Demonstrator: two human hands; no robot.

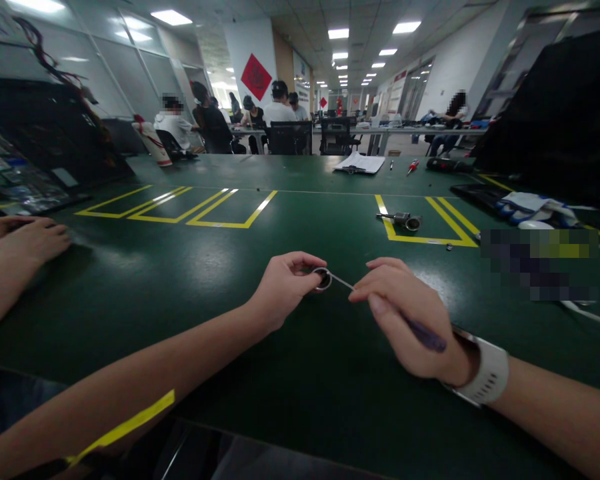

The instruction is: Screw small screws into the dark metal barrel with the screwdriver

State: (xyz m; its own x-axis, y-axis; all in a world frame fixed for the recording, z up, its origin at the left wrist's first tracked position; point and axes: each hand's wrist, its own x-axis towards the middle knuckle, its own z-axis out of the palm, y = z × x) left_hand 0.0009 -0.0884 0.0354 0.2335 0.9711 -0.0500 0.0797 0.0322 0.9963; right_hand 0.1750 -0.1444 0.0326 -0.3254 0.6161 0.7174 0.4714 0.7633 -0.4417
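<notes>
Pinched between the thumb and fingers of my left hand (286, 288) is a small round metal ring part (323, 287), its dark opening facing me. My right hand (405, 310) is closed around a screwdriver (429, 335) with a dark purplish handle and a thin metal shaft. The shaft points left, and its tip meets the right edge of the ring part. Whether it sits inside the rim or only touches it, I cannot tell. Beyond my right hand, a metal chuck-like part (406, 221) with a thin shaft lies inside a yellow-taped area.
Another person's hands (33, 243) rest on the green table (180, 280) at left. A small metal nut-like piece (449, 247) lies near the tape. Farther back are a clipboard (360, 163), a red screwdriver (413, 167) and gloves (537, 208). Black cases flank both sides.
</notes>
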